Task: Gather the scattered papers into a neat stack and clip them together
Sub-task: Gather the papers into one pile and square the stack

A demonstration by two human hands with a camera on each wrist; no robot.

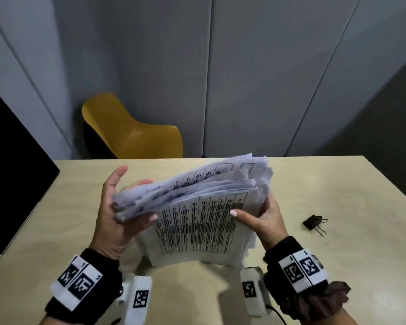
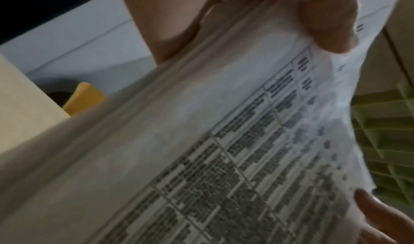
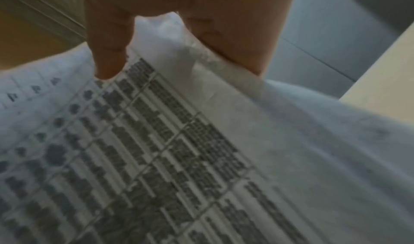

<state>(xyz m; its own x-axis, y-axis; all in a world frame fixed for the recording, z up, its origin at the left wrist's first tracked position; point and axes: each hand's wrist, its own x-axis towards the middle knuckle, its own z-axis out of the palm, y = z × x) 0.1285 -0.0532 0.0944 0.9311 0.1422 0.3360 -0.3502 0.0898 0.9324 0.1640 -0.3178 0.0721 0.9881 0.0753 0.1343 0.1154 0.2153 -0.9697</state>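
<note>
Above wooden table [image 1: 326, 184], left hand [image 1: 113, 214] and right hand [image 1: 263, 219] fingers grip papers [image 1: 197, 207].

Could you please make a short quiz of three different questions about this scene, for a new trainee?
1. True or false: the binder clip is already on the stack of papers.
2. Which hands grip the stack? A) left only B) right only C) both
3. Fill in: the yellow ____ stands behind the table.

Key: 1 false, the clip lies on the table to the right, apart from the papers. 2 C, left hand and right hand. 3 chair.
</note>
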